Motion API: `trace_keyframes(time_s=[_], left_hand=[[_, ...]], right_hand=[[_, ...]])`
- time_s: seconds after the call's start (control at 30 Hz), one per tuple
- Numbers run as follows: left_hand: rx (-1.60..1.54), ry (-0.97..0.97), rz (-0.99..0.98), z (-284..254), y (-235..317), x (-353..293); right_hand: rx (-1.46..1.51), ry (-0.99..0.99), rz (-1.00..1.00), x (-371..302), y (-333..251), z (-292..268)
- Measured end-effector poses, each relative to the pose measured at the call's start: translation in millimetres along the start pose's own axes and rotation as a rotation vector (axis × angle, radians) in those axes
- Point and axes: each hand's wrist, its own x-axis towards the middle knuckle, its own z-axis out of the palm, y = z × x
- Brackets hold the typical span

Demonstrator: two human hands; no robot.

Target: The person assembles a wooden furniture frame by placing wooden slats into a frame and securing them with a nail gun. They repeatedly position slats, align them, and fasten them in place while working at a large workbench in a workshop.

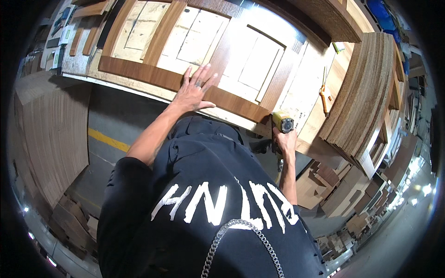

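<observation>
Pressing down with spread fingers, the person's left hand point(193, 91) lies on the near rail of the brown wooden frame point(153, 76), its thumb reaching over the rail's outer edge. The right hand point(286, 140) is wrapped round the grip of a yellow power tool point(283, 120), whose body sits right at the rail's right end. The frame lies flat on the pale tabletop point(299, 95), its near rail close alongside the front edge, with a narrow margin between. Pale surface shows through the frame's openings and past its right side, where an orange-handled tool point(324, 95) lies. Just beyond, a curved-looking board stack point(361, 88) bounds that gap. Below the front edge, floor point(104, 109) separates the person from a tall panel stack point(53, 129) at left.
</observation>
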Motion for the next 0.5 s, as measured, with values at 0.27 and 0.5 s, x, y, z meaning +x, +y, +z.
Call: trace_keyframes(time_s=[0.27, 0.5], left_hand=[[0.079, 0.020, 0.177, -7.1, -63.9, -26.6], [0.116, 0.119, 0.226, -1.1, -68.9, -28.2]], right_hand=[[-0.251, 0.117, 0.042, -30.9, -72.3, 17.2], [-0.054, -0.101, -0.102, -32.0, -133.4, 66.5]])
